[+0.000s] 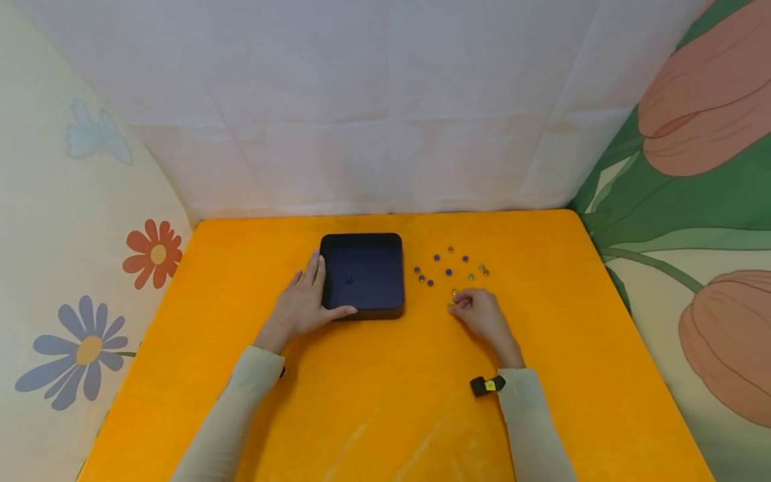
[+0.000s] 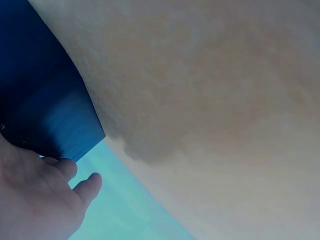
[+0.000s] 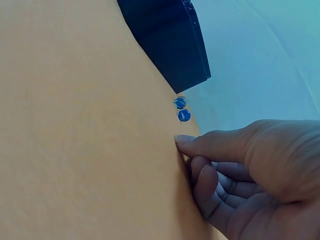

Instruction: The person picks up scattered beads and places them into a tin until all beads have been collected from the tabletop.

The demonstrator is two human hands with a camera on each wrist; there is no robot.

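Note:
A dark square tray [image 1: 376, 288] with raised walls sits on the orange table, a blue marble [image 1: 349, 280] inside it. My left hand [image 1: 299, 301] rests along the tray's left wall with straight fingers, its thumb stretched past the front left corner. To the right of the tray, my right hand [image 1: 484, 316] has thumb and forefinger brought together low over the table. A small yellowish marble [image 1: 450, 305] shows at its fingertips, mostly hidden by them. Another clear yellowish marble [image 1: 454, 292] lies just beyond those fingers. In the right wrist view, two blue marbles [image 3: 184, 115] lie between hand and tray.
Several glass marbles, blue [image 1: 448, 272], amber [image 1: 450, 250] and clear greenish [image 1: 471, 276], lie scattered right of the tray. An orange cloth [image 1: 373, 388] covers the table. A white sheet [image 1: 385, 134] hangs behind it, with flower-printed cloths [image 1: 680, 268] at both sides.

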